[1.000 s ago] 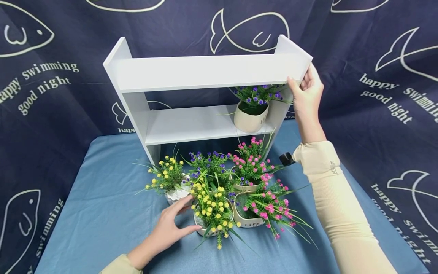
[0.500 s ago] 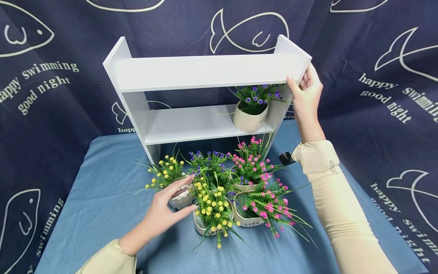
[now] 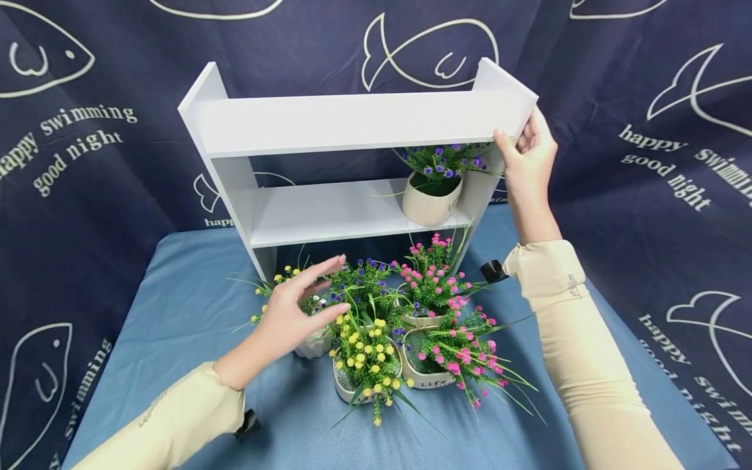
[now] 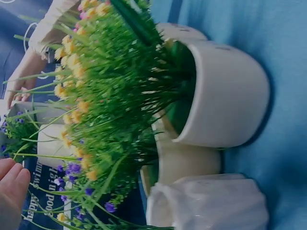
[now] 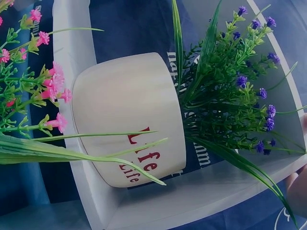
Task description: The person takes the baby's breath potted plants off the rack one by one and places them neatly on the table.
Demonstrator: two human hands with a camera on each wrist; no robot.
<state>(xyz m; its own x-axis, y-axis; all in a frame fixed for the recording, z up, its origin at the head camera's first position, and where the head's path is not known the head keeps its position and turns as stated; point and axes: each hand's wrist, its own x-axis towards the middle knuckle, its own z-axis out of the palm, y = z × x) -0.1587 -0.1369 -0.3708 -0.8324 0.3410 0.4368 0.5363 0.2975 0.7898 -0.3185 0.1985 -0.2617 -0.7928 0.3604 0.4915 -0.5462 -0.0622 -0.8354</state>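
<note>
My right hand [image 3: 531,166] grips the right side of a white two-tier shelf [image 3: 346,121], thumb on the front edge of its top board. My left hand [image 3: 290,316] hovers over the flower pots with fingers apart and nothing in its grasp. Partly behind it stands a yellow-flowered plant in a white fluted pot [image 3: 314,344]. Closest to the front is another yellow-flowered potted plant [image 3: 364,359]; behind that, a purple-flowered plant [image 3: 361,284] hides its own pot. On the middle board, to the right, sits a cream "Life" pot [image 5: 134,115] with purple flowers [image 5: 242,81].
Two pink-flowered potted plants, one in front [image 3: 461,356] and one behind [image 3: 431,277], stand right of the yellow one, before the shelf's lower opening. Blue cloth [image 3: 176,313] covers the table. A dark fish-print curtain [image 3: 111,170] hangs behind.
My left hand has lifted away from the fluted pot and up over the plants. That pot has turned and shifted slightly. My right hand stays on the shelf.
</note>
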